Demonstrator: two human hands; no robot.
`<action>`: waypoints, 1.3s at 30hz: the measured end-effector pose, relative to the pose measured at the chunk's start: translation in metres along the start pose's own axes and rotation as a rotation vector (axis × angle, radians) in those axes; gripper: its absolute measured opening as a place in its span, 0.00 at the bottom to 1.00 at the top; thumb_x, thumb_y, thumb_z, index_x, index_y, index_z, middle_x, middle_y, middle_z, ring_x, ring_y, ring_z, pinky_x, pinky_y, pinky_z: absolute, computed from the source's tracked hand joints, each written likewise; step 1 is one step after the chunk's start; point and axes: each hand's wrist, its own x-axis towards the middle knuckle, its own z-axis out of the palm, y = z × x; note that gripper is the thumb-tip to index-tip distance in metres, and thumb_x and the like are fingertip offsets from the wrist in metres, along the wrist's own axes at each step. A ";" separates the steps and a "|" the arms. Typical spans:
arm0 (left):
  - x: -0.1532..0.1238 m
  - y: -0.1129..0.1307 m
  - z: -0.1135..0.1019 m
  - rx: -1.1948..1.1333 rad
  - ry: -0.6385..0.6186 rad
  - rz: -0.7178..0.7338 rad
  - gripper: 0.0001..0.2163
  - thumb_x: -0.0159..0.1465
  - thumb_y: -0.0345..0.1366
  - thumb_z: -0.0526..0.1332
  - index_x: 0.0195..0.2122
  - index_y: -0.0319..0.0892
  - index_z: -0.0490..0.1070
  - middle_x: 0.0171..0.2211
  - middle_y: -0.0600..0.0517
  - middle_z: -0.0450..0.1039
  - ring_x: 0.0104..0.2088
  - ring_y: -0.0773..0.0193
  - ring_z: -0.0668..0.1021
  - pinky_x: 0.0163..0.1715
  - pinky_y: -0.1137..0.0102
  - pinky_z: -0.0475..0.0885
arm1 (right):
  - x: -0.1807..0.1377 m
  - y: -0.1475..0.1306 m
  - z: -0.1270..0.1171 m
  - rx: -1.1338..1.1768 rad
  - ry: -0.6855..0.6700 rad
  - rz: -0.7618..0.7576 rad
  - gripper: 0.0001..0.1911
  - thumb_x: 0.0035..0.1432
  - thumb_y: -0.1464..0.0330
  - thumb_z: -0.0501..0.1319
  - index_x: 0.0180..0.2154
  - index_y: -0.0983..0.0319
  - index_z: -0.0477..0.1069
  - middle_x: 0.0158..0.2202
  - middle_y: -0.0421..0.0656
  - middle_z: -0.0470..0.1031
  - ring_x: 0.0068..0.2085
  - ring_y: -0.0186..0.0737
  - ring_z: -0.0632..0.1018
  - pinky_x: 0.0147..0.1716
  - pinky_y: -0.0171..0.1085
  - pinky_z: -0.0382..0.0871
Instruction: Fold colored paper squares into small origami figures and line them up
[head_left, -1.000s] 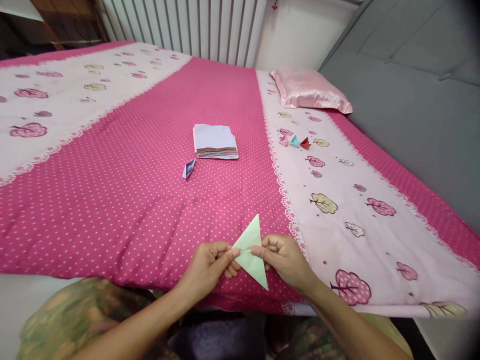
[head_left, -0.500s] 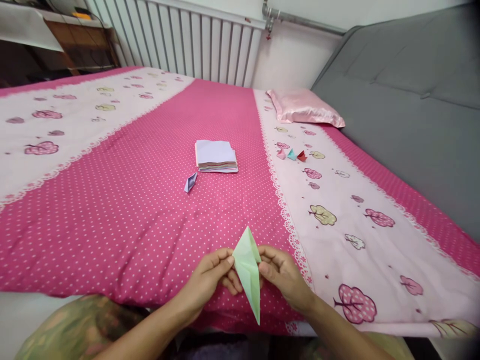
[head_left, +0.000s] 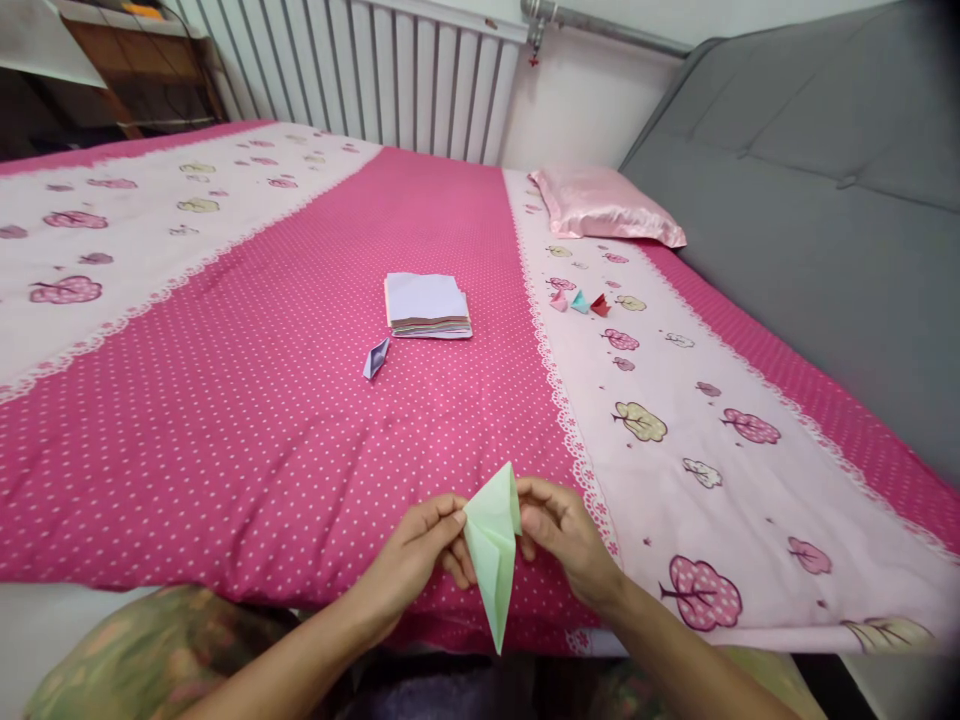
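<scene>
A pale green folded paper [head_left: 495,545], narrow and pointed at both ends, stands almost upright between my hands at the near edge of the bed. My left hand [head_left: 416,562] pinches its left side with thumb and fingers. My right hand [head_left: 564,535] pinches its right side. Farther off on the pink dotted bedspread [head_left: 262,400] lies a stack of coloured paper squares [head_left: 427,305] with a lilac sheet on top. A small lilac folded piece [head_left: 376,357] lies just left of and nearer than the stack.
Three small folded pieces, pink [head_left: 558,301], teal [head_left: 579,301] and red [head_left: 600,305], sit in a row on the pale tree-print strip. A satin pink pillow [head_left: 604,205] lies by the grey headboard [head_left: 810,220]. A white radiator [head_left: 375,70] stands behind the bed.
The green paper has gone from a broad triangle to a narrow upright shape, its sides brought together between my hands. The view shifted slightly; both hands kept their pinch.
</scene>
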 end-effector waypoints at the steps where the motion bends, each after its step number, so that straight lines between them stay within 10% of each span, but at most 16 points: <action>1: 0.000 0.000 0.000 0.016 -0.001 -0.009 0.11 0.60 0.41 0.56 0.29 0.37 0.67 0.17 0.54 0.70 0.17 0.71 0.72 0.19 0.77 0.67 | 0.000 -0.001 -0.001 -0.012 0.020 -0.013 0.15 0.53 0.58 0.62 0.35 0.63 0.71 0.21 0.35 0.64 0.20 0.27 0.63 0.20 0.29 0.59; 16: -0.001 0.002 0.004 0.069 -0.005 -0.066 0.12 0.56 0.44 0.57 0.26 0.39 0.66 0.14 0.55 0.70 0.15 0.71 0.70 0.17 0.77 0.65 | 0.002 0.003 -0.001 -0.006 0.140 0.036 0.12 0.53 0.60 0.62 0.31 0.63 0.70 0.17 0.32 0.58 0.18 0.26 0.56 0.17 0.29 0.48; 39: 0.006 -0.001 0.010 0.022 0.197 0.099 0.18 0.56 0.45 0.61 0.41 0.38 0.61 0.18 0.56 0.71 0.18 0.68 0.75 0.21 0.75 0.70 | 0.002 0.006 0.017 -0.169 0.134 0.056 0.07 0.48 0.72 0.62 0.33 0.61 0.68 0.24 0.37 0.70 0.24 0.33 0.72 0.23 0.31 0.66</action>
